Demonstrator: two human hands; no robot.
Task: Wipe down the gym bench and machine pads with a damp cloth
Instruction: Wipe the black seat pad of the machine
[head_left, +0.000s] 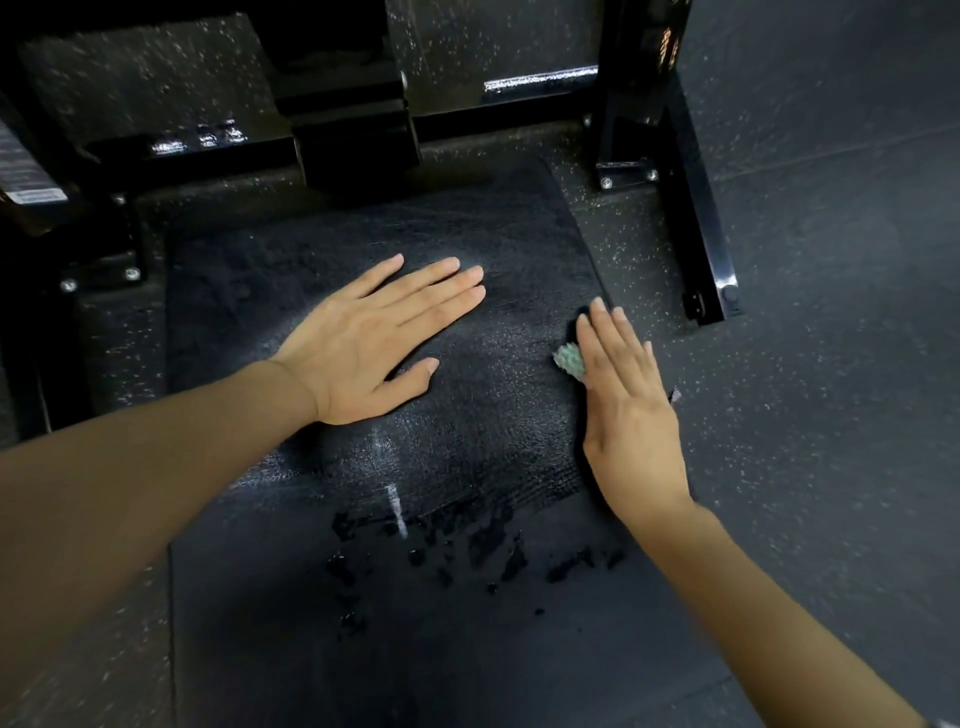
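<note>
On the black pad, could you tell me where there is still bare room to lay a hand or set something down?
The near end of the pad, below the dark wet blotches, is bare. So is the far strip between the left hand and the black frame. The middle is crowded: the left hand lies flat there, and the right hand presses a green cloth at the right edge.

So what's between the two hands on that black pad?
In the head view, only bare pad, dark and wet-looking, lies between the left hand and right hand. The green cloth peeks out under the right hand.
</note>
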